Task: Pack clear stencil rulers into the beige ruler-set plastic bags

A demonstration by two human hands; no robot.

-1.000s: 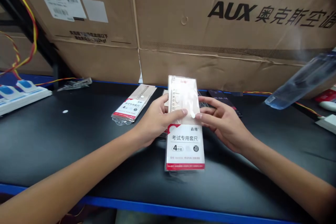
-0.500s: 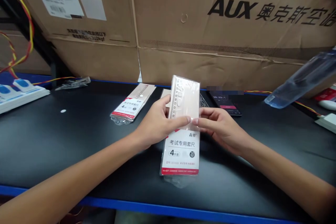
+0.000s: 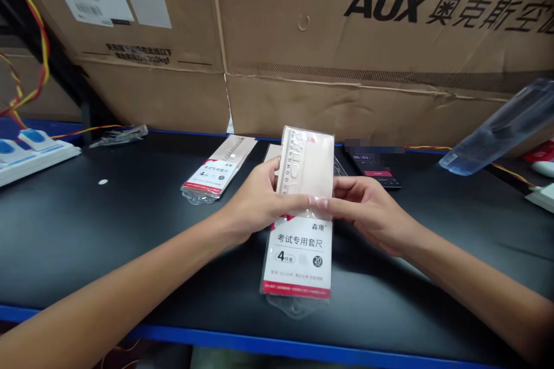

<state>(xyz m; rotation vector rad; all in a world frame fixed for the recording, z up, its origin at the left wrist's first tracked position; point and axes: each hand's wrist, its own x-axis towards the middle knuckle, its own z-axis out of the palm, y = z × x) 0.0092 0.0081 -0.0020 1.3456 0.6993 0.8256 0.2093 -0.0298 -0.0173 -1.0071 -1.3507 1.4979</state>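
Note:
Between my two hands a ruler set (image 3: pixel 298 259) in a clear plastic sleeve is held up above the table, tilted toward me. Its lower half is a white card with a red band; a clear ruler scale shows in the upper half. My left hand (image 3: pixel 264 199) grips its left edge, thumb across the front. On the right edge my right hand (image 3: pixel 367 204) is closed, its thumb pressed on the front so both thumb tips nearly meet. The fingers behind the pack are hidden. Beyond my left forearm lie similar packed ruler sets (image 3: pixel 216 170), stacked.
Behind the held pack, another pack (image 3: pixel 271 153) is partly hidden. A phone (image 3: pixel 374 170) lies at the back right, near a clear plastic sleeve (image 3: pixel 493 130). At left are a power strip (image 3: pixel 38 153) and a small white dot (image 3: pixel 103 182). A large cardboard box (image 3: pixel 281 23) stands behind the table.
The held ruler set has come slightly lower and nearer to me, with both hands still on it. The thumbs stay at its middle. The view has shifted slightly.

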